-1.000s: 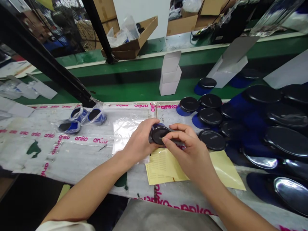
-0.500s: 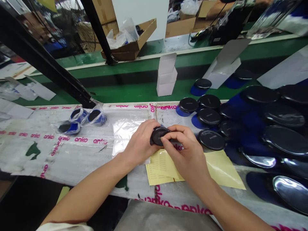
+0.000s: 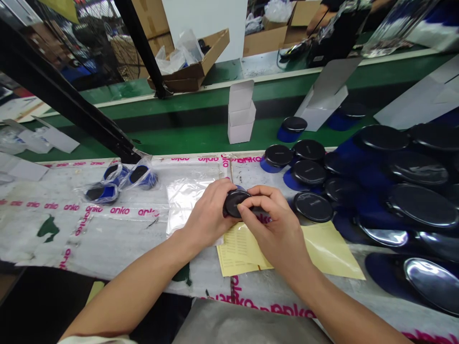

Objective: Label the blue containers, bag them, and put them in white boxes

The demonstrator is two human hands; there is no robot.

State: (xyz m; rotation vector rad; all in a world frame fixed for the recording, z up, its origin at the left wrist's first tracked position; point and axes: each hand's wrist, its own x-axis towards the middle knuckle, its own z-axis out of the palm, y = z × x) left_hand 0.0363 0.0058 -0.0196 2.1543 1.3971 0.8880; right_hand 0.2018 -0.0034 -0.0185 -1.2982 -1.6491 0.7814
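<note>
My left hand (image 3: 211, 210) is closed around a small blue container with a black oval lid (image 3: 234, 203). My right hand (image 3: 274, 224) meets it from the right, thumb and forefinger pinched at the lid's right edge. Whether something thin sits between those fingertips is too small to make out. Beneath the hands lie yellow printed sheets (image 3: 240, 248), partly covered by the right hand. Clear plastic bags (image 3: 179, 198) lie flat beside my left hand. To the right stand several blue containers with black lids (image 3: 312, 206).
Several bagged blue containers (image 3: 141, 174) lie on the left of the covered table (image 3: 118, 239). Behind it, a green belt (image 3: 186, 134) carries an open white box (image 3: 241, 119) and others. A black post (image 3: 71, 86) slants across the left. A cardboard box (image 3: 201, 64) stands beyond.
The white boxes and the container on the green belt have shifted slightly left. Both hands keep nearly the same hold on the container. The view has shifted a little.
</note>
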